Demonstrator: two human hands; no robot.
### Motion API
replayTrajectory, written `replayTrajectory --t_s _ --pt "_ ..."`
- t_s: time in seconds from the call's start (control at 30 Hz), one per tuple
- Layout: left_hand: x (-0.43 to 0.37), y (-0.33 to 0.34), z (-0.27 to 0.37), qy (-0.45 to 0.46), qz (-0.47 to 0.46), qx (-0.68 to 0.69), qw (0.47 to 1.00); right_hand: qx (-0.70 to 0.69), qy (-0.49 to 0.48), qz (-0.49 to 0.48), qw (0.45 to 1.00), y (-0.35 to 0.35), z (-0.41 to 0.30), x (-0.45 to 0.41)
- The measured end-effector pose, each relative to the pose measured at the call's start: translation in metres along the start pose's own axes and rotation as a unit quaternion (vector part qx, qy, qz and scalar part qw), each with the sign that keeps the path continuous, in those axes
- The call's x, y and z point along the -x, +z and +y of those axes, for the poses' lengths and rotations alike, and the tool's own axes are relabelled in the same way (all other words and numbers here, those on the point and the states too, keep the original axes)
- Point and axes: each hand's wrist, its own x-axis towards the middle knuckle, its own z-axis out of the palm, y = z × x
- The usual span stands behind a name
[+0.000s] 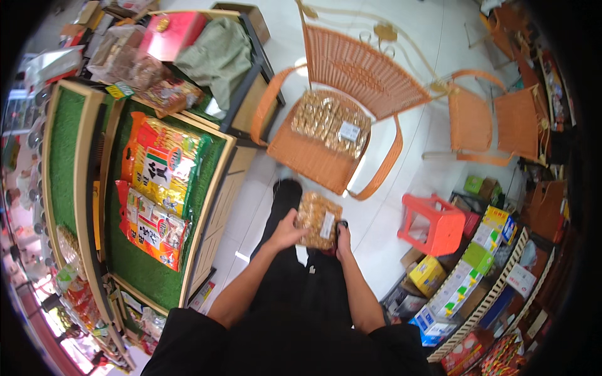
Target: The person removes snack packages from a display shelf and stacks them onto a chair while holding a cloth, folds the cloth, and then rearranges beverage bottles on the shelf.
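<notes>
In front of my body is a clear plastic pack of tan, lumpy food (314, 211) with a white printed label. My left hand (287, 231) grips its left edge, thumb on top. At its right edge, my right hand (344, 243) is closed around a small dark object (344, 224), too small to identify; whether these fingers also support the pack is hidden. Beyond my hands stands a woven wicker armchair (310, 152). Similar packs (327, 122) lie on its seat, towards the backrest, one bearing a white label.
To the left, a wooden display stand lined with green artificial turf (155, 289) holds orange and yellow food bags (169, 164). A red plastic stool (435, 225) stands at right, near shelves of boxed goods (458, 286). More wicker chairs (470, 117) are at upper right.
</notes>
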Motion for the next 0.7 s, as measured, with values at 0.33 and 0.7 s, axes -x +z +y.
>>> replayTrajectory --t_s 0.33,0.7 --pt "0.148 -0.031 0.087 0.208 -0.052 -0.185 0.959 0.06 0.066 -0.243 0.966 -0.005 -0.079 0.112" --pt "0.26 -0.181 -0.007 0.234 0.151 -0.09 0.956 0.182 -0.051 -0.323 0.927 0.172 -0.052 0.16"
